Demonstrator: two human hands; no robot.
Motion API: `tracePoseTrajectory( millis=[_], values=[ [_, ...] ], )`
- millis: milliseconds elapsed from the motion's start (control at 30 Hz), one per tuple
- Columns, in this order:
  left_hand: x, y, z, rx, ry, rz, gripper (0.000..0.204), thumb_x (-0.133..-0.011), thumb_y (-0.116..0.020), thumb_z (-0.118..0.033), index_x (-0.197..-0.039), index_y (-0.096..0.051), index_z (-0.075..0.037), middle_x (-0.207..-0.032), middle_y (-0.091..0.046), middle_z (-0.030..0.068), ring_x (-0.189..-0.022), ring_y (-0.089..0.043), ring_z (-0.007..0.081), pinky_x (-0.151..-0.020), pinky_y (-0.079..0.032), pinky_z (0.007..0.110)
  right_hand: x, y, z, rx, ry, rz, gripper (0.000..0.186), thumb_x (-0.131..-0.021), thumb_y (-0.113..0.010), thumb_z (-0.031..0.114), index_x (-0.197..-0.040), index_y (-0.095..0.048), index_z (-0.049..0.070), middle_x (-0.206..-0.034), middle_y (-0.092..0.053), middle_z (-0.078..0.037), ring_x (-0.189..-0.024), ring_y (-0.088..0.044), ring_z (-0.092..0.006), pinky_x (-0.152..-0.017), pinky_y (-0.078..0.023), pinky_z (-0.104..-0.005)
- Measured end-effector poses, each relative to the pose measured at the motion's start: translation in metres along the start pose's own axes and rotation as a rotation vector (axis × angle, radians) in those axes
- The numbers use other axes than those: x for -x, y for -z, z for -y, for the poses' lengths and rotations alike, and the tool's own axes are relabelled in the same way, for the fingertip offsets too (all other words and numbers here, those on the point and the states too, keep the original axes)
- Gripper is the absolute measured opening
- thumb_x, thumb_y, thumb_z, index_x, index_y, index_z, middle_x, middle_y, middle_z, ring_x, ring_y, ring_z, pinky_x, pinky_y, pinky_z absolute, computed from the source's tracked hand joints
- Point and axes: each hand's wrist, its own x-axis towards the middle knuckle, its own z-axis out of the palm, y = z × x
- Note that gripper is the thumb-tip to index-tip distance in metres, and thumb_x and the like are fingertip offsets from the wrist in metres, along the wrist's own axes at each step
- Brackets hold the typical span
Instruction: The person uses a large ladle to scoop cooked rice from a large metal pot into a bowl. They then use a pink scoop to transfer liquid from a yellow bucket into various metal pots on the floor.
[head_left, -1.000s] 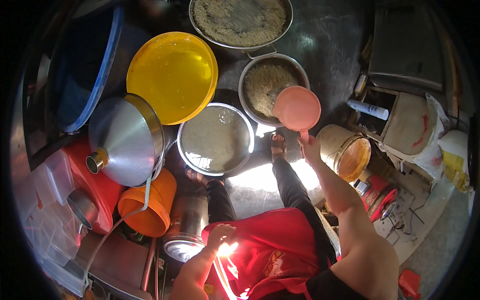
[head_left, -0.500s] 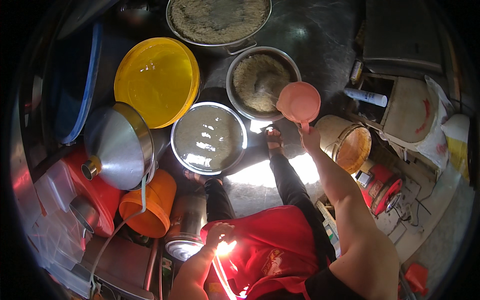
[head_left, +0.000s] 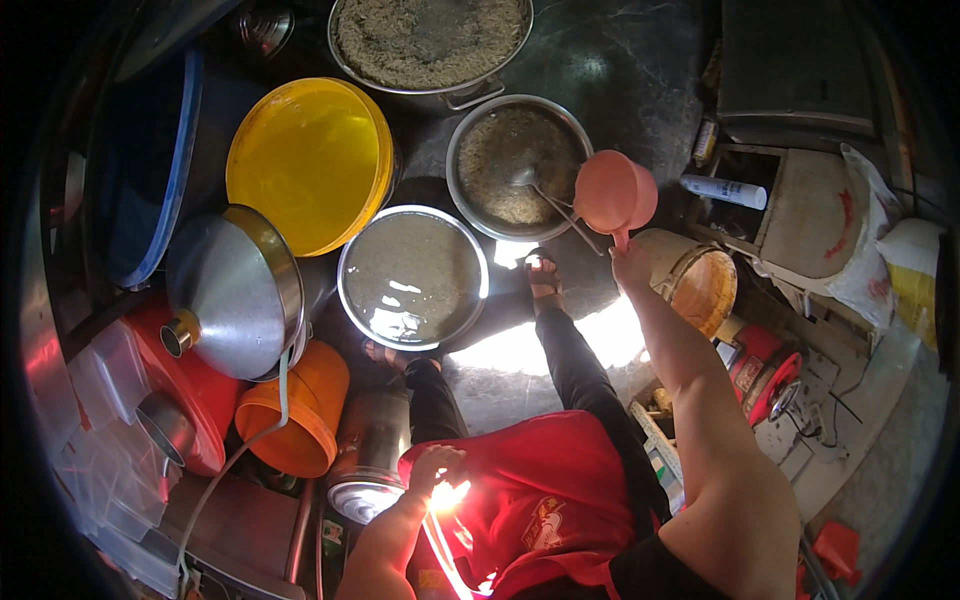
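My right hand grips the handle of a pink plastic dipper, held over the right rim of a steel basin. Dark liquid lies over a pale grainy mass in that basin. A thin rod crosses its right rim; its kind I cannot tell. Nearer to me stands a round steel pan filled with cloudy grey liquid. My left hand rests against the red shirt with curled fingers, beside a bright patch of light; anything inside them is hidden.
A yellow bucket with liquid and a large steel funnel stand at left, above an orange bucket. A wide pan of grainy stuff lies at the far side. A stained bucket and red machine are at right.
My right hand has moved the dipper slightly right and away from the basin. More of the basin shows, with liquid covering more of the grainy mass and the rod visible. My left hand stays put.
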Motion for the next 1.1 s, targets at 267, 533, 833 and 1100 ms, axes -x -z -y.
tracePoseTrajectory(
  millis=[267,533,833,1100],
  values=[
    [0.002,0.002,-0.020,0.130,-0.137,-0.050,0.033,-0.086,-0.049,-0.017,-0.118,-0.054,-0.007,-0.116,-0.060,0.0037,-0.110,-0.055,0.0161,-0.094,-0.042,0.032,0.001,0.013,0.006,-0.011,0.077,0.023,0.022,-0.081,-0.063,0.021,-0.094,-0.060,0.003,-0.081,-0.063,-0.019,-0.080,-0.061,-0.0383,-0.071,-0.047,-0.0472],
    [0.006,0.001,-0.001,0.671,-0.029,0.028,0.030,-0.097,-0.034,-0.018,-0.119,-0.046,-0.002,-0.120,-0.058,0.0074,-0.112,-0.054,0.0151,-0.084,-0.049,0.028,0.004,0.006,0.016,0.308,0.149,0.007,0.056,-0.079,-0.056,0.010,-0.134,-0.046,0.014,-0.087,-0.058,-0.019,-0.083,-0.060,-0.0363,-0.072,-0.049,-0.0461],
    [0.005,0.007,0.022,-0.054,-0.213,-0.074,0.027,-0.087,-0.056,-0.020,-0.110,-0.056,-0.006,-0.113,-0.060,0.0051,-0.111,-0.055,0.0156,-0.089,-0.046,0.028,0.032,0.036,0.097,-0.031,0.501,-0.007,0.052,-0.082,-0.053,0.001,-0.132,-0.043,0.006,-0.092,-0.055,-0.016,-0.088,-0.057,-0.0346,-0.076,-0.047,-0.0405],
    [0.004,0.031,-0.079,-0.609,-0.189,-0.071,0.019,-0.075,-0.067,-0.030,-0.087,-0.063,-0.016,-0.083,-0.064,-0.0005,-0.089,-0.061,0.0205,-0.084,-0.046,0.033,0.064,0.107,0.351,-0.106,0.797,0.354,0.031,-0.090,-0.045,0.008,-0.120,-0.049,0.002,-0.110,-0.058,-0.021,-0.096,-0.060,-0.0378,-0.084,-0.048,-0.0434]
  ],
)
